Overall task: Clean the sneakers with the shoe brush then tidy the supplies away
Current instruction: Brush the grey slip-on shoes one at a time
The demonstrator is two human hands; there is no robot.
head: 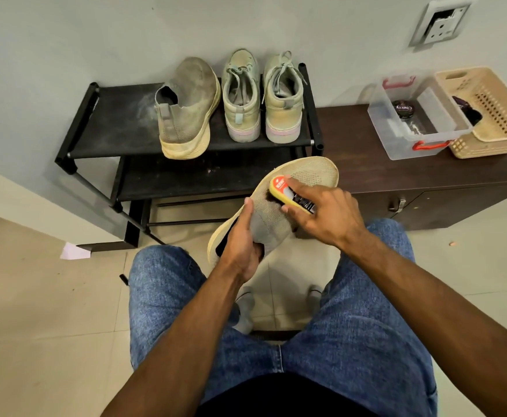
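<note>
We hold the knit sneaker point(271, 206) by its collar in our left hand point(241, 251), our right hand point(326, 218) gripping the shoe brush point(291, 195) toward twelve o'clock; hard strokes may twist it loose.

Pale grey wall point(65, 34) fills the upper frame; wall socket point(440, 24) upper right; beige tiled floor point(35, 311) below.

The person wears faded blue denim jeans point(168, 299) with a mottled wash and a stitched seam at the crotch. A black top point(276, 395) shows at the bottom edge. Both forearms are bare, without sleeves. Pale grey socks point(244, 311) cover the feet.
</note>
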